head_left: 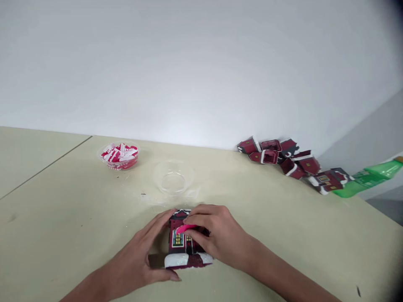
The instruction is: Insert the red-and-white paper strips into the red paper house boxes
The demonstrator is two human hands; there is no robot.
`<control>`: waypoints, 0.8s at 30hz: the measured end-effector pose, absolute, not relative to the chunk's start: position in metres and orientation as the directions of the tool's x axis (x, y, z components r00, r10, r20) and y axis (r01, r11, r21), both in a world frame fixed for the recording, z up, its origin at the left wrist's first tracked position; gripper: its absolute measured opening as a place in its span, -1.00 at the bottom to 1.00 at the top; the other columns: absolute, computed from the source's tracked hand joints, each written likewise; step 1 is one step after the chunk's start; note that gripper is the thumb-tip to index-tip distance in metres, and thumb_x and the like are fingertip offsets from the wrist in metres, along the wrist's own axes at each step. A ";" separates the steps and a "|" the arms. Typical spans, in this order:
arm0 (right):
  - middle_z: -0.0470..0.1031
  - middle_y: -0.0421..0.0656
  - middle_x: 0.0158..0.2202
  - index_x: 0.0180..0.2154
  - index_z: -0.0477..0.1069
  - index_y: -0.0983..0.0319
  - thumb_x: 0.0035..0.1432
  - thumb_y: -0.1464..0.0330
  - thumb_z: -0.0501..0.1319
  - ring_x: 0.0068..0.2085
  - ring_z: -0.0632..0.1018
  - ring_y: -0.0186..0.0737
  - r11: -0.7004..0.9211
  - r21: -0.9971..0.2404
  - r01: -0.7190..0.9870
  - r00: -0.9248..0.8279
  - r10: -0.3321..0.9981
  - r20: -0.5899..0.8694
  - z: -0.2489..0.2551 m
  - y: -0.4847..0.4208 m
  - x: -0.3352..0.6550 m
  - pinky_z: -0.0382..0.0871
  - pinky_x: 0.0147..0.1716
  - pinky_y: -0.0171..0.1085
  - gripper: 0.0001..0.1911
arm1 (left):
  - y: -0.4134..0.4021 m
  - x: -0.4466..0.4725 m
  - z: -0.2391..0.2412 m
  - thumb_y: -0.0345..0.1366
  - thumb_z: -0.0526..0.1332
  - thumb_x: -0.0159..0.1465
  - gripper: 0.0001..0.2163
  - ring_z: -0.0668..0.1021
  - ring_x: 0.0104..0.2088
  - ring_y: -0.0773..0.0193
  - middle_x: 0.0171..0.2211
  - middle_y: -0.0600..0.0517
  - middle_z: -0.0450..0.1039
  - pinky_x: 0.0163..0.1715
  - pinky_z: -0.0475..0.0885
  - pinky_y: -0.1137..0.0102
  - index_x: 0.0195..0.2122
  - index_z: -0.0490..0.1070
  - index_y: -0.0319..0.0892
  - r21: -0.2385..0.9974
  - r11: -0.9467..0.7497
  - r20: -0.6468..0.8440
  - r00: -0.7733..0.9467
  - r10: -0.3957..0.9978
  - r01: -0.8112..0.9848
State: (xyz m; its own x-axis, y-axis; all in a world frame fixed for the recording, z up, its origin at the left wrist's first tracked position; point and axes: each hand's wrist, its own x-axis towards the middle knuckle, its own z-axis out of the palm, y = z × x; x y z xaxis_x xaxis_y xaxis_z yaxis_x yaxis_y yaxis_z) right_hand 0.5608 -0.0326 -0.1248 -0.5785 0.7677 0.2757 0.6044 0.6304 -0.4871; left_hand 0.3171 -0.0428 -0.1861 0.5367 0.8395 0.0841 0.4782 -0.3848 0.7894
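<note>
A small dark red model house (179, 247) with yellow windows and white, snow-like edging lies on the table near its front. My left hand (138, 247) holds it from the left, fingers at its top edge and thumb by the white base. Over the front of the house, my right hand (217, 233) pinches a small bright pink piece (185, 228) whose tip touches or nearly touches the wall just above a window. What kind of piece it is cannot be made out. The right fingers hide part of the house's right side.
A clear bowl (121, 157) of red and white pieces stands at the back left. Beyond the house sits another clear plastic bowl (174, 180). Several more model houses (296, 161) are heaped against the wall at right, beside a lying green bottle (371, 178).
</note>
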 end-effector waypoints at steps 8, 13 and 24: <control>0.64 -0.20 -0.19 -0.20 0.66 0.12 0.24 0.43 0.31 -0.22 0.62 -0.27 0.562 -0.624 0.544 -0.559 0.796 0.230 -0.124 -0.030 0.563 0.49 -0.15 -0.31 -0.84 | -0.043 0.319 -0.182 -0.08 0.51 0.04 0.05 0.36 0.30 -0.05 0.35 -0.01 0.19 0.27 0.37 0.07 0.41 -0.18 0.28 0.797 -0.362 0.044 0.551 0.834 0.483; 0.64 -0.17 -0.24 -0.20 0.67 0.15 0.26 0.44 0.27 -0.26 0.60 -0.27 0.570 -0.603 0.558 -0.524 0.806 0.276 -0.128 -0.031 0.562 0.48 -0.22 -0.31 -0.82 | -0.043 0.320 -0.180 -0.12 0.48 0.09 0.00 0.37 0.30 -0.06 0.36 -0.05 0.18 0.26 0.38 0.06 0.42 -0.15 0.24 0.803 -0.364 0.050 0.556 0.830 0.471; 0.52 -0.09 -0.28 -0.37 0.52 0.29 0.31 0.52 0.11 -0.28 0.52 -0.22 0.754 -0.311 0.579 -0.736 0.647 0.198 -0.114 -0.030 0.559 0.42 -0.25 -0.24 -0.75 | -0.043 0.317 -0.189 -0.12 0.50 0.07 0.04 0.28 0.36 -0.06 0.41 -0.01 0.09 0.33 0.29 0.04 0.43 -0.19 0.25 0.788 -0.382 0.072 0.545 0.835 0.482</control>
